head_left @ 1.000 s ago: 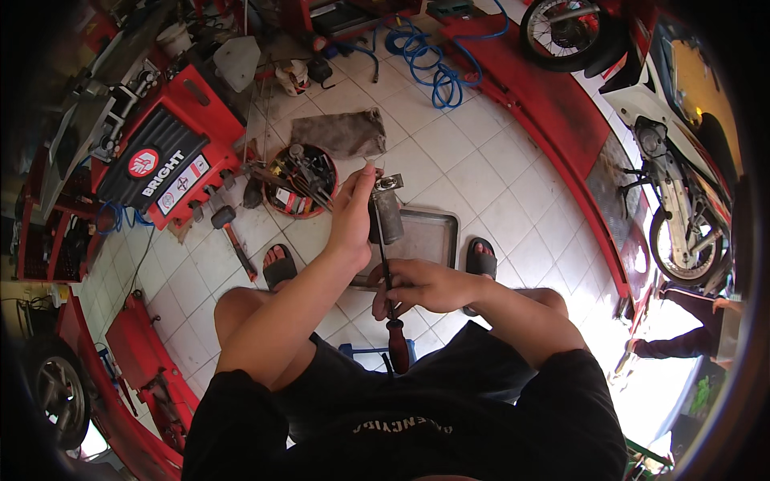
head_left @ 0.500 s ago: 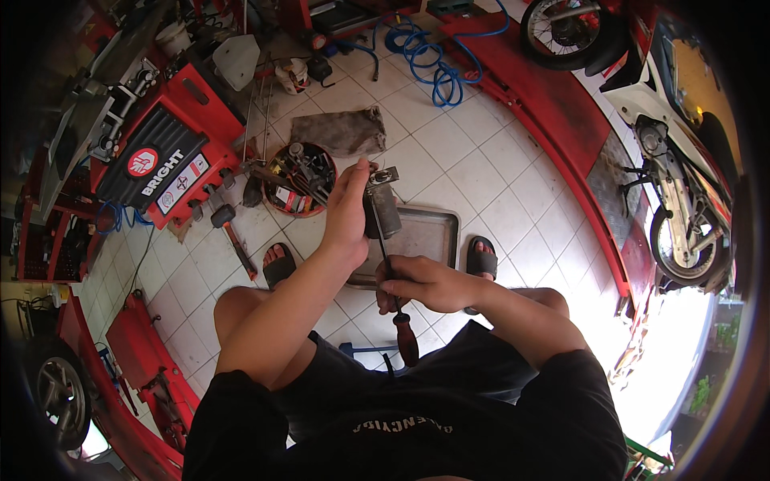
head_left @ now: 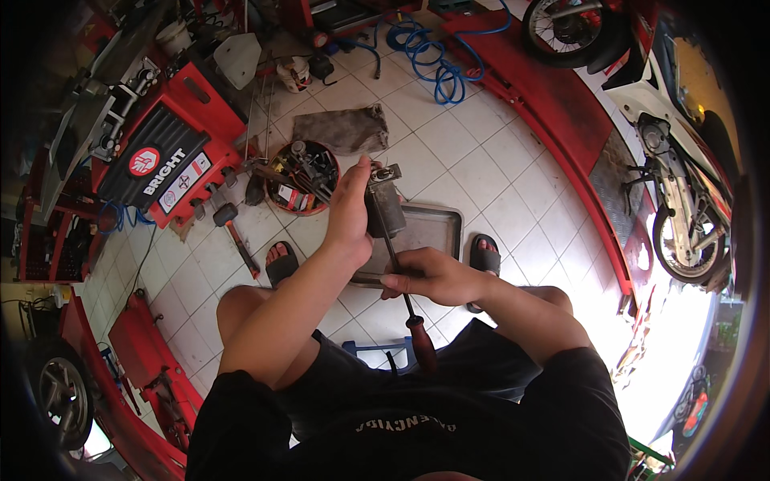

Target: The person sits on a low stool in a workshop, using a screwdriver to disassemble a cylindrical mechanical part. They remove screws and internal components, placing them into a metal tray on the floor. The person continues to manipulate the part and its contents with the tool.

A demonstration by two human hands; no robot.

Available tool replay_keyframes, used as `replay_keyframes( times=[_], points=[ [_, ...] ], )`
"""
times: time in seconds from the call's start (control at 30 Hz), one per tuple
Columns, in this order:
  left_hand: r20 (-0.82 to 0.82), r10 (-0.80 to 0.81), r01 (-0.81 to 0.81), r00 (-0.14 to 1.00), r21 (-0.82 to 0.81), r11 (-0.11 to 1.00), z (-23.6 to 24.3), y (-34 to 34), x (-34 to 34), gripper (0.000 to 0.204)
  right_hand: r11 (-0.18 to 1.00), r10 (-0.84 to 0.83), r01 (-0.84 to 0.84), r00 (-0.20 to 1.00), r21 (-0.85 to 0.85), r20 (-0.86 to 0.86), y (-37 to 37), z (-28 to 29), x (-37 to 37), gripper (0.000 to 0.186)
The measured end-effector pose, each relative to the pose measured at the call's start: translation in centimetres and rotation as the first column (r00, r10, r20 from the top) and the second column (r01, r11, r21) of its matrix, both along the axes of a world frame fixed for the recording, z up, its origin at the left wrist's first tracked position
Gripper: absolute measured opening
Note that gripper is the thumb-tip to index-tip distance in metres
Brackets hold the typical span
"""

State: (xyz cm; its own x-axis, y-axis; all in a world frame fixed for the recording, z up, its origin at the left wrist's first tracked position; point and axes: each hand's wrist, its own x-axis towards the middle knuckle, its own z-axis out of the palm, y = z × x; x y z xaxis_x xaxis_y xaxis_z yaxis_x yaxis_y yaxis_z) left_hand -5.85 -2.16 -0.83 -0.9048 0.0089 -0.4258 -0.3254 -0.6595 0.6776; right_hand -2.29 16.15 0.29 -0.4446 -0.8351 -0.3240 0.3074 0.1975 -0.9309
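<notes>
One left hand on my feed is cupped against the side of a grey metal cylinder, holding it above the floor with the bracketed end away from me; its fingers are mostly hidden, so I cannot tell just how they sit; my right hand, nearer to me, pinches the long shaft of a screwdriver between thumb and curled fingers, the dark red handle pointing back from that hand; the shaft runs up across the cylinder toward the left hand, its tip unclear to me; beneath the hands rests a metal tray; beyond the left hand lies a grey cloth; to its left I see a round container of tools and, farther left, a hammer; well right of the right hand stands a motorcycle.
</notes>
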Motion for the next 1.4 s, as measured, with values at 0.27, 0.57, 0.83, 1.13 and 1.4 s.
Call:
replay_keyframes(
  times=[0.27,0.57,0.83,1.13,1.4],
  points=[
    [0.001,0.018,-0.018,1.0,-0.011,1.0,-0.1,-0.1,-0.3,0.045,0.994,0.011,-0.03,0.984,0.102,0.18,0.3,2.0,-0.7,0.028],
    [0.044,0.025,-0.024,0.999,-0.017,1.0,-0.1,-0.1,-0.3,0.047,0.994,-0.071,0.07,0.997,0.081,0.016,0.1,1.3,-0.2,0.028],
    [0.049,0.016,-0.016,0.999,0.005,1.0,-0.5,0.0,-0.4,0.049,0.987,-0.104,0.078,0.975,0.138,0.196,0.5,2.4,-0.6,0.03],
    [0.087,0.013,-0.015,0.996,0.023,1.0,-0.3,0.2,-0.3,0.048,0.991,-0.117,0.113,0.991,0.078,0.06,0.5,-0.2,-0.3,0.031],
    [0.063,0.008,-0.009,0.998,0.014,1.0,-0.8,0.1,-0.3,0.045,0.995,-0.093,0.08,0.966,0.065,0.241,0.7,2.0,-0.3,0.03]
  ],
)
